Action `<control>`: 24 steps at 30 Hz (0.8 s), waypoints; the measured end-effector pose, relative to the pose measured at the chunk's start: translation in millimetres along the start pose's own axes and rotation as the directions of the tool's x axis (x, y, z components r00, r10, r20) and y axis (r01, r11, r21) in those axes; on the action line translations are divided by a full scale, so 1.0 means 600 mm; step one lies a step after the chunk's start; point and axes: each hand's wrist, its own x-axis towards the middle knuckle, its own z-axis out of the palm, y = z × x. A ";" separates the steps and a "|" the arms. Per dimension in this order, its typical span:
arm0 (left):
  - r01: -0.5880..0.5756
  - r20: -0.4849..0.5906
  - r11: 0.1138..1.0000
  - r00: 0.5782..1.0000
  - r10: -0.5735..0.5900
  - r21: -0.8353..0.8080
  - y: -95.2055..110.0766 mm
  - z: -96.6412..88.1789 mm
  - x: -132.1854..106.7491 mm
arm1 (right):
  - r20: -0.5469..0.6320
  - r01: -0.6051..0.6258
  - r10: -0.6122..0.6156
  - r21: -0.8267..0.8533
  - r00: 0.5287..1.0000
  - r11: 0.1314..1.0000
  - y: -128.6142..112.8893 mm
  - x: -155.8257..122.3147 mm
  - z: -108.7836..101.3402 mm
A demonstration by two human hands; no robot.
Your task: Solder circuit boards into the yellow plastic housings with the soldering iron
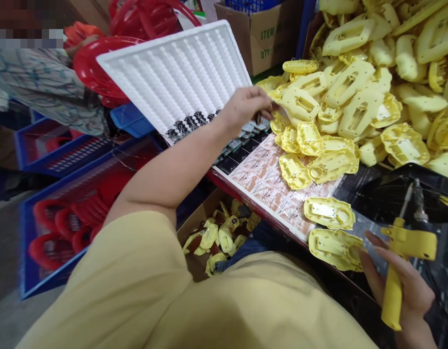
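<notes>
Workshop: well to the left of your left fingers, a co-worker's patterned sleeve (53,92) shows beside glossy red plastic rings (96,63); a brown cardboard box with printed lettering (271,41) stands beyond those fingers.
Crate: low on your left, well apart from either hand's fingers, a blue plastic crate (23,242) holds red looped parts (51,252).
Table: black-topped and scuffed, the table (377,227) reaches under your right fingers; a brown-and-white printed sheet (262,169) lies between your two hands.
Left hand: your left hand (246,104) is stretched forward, fingers bunched narrow at the edge of the heap; you cannot tell what they pinch.
Heap: pale yellow plastic shells (355,92) pile up just beyond and to the right of your left fingers.
Tray: a white ridged tray (173,72) slants up left of your left fingers, black components (197,118) along its lower edge.
Right hand: your right hand (415,286) has its fingers parted at the near yellow open-faced shell (335,248); a similar shell (328,212) lies just beyond it.
Tool: a yellow pistol-shaped tool (393,295) crosses in front of your right palm; you cannot tell whether the fingers grip it.
</notes>
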 end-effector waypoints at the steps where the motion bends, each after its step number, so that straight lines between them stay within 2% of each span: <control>1: 0.046 0.093 0.997 0.995 -0.040 -0.056 0.004 0.027 -0.038 | -0.050 0.063 -0.061 0.029 0.997 0.998 -0.014 0.008 0.002; 2: 0.129 0.211 0.979 0.973 -0.094 -0.160 0.006 0.056 -0.074 | -0.096 0.097 -0.089 0.083 0.991 0.992 -0.029 0.017 0.004; 4: 0.297 0.404 0.896 0.902 -0.151 -0.330 0.006 0.111 -0.138 | -0.118 0.182 -0.161 0.204 0.980 0.962 -0.056 0.033 0.012; 6: 0.443 0.538 0.777 0.827 -0.162 -0.447 0.005 0.159 -0.188 | -0.117 0.233 -0.210 0.242 0.971 0.942 -0.078 0.048 0.022; 7: 0.497 0.583 0.720 0.797 -0.159 -0.483 0.005 0.177 -0.207 | -0.152 0.271 -0.236 0.276 0.960 0.922 -0.086 0.054 0.026; 8: 0.541 0.617 0.670 0.771 -0.153 -0.509 0.004 0.192 -0.223 | -0.182 0.294 -0.247 0.310 0.952 0.904 -0.093 0.060 0.030; 10: 0.596 0.670 0.610 0.729 -0.138 -0.523 0.003 0.209 -0.245 | -0.238 0.259 -0.188 0.313 0.953 0.914 -0.104 0.067 0.034; 11: 0.604 0.689 0.613 0.713 -0.129 -0.510 0.001 0.210 -0.252 | -0.261 0.234 -0.155 0.302 0.953 0.924 -0.108 0.069 0.034; 12: 0.587 0.699 0.653 0.705 -0.121 -0.479 0.000 0.208 -0.257 | -0.277 0.207 -0.126 0.287 0.953 0.935 -0.111 0.069 0.033; 13: 0.530 0.685 0.731 0.719 -0.119 -0.430 -0.002 0.203 -0.260 | -0.287 0.187 -0.105 0.274 0.952 0.943 -0.114 0.068 0.030; 14: 0.425 0.633 0.830 0.766 -0.117 -0.361 -0.003 0.197 -0.262 | -0.290 0.170 -0.089 0.267 0.953 0.949 -0.116 0.066 0.028; 15: 0.283 0.541 0.920 0.835 -0.098 -0.270 -0.003 0.190 -0.263 | -0.285 0.155 -0.076 0.265 0.956 0.952 -0.118 0.063 0.025; 16: 0.132 0.430 0.977 0.902 -0.047 -0.170 -0.003 0.184 -0.264 | -0.277 0.143 -0.067 0.267 0.959 0.953 -0.120 0.059 0.023; 17: 0.006 0.325 0.996 0.945 0.022 -0.085 -0.002 0.181 -0.265 | -0.273 0.138 -0.062 0.270 0.960 0.953 -0.122 0.056 0.021; 18: -0.074 0.252 0.996 0.964 0.082 -0.044 0.000 0.181 -0.266 | -0.271 0.136 -0.059 0.274 0.961 0.952 -0.124 0.053 0.020; 20: -0.098 0.233 0.988 0.964 0.125 -0.123 0.005 0.191 -0.270 | -0.264 0.135 -0.060 0.277 0.963 0.951 -0.129 0.048 0.021; 24: 0.103 0.297 0.910 0.954 0.024 -0.402 0.011 0.233 -0.279 | -0.265 0.143 -0.085 0.211 0.961 0.967 -0.137 0.045 0.023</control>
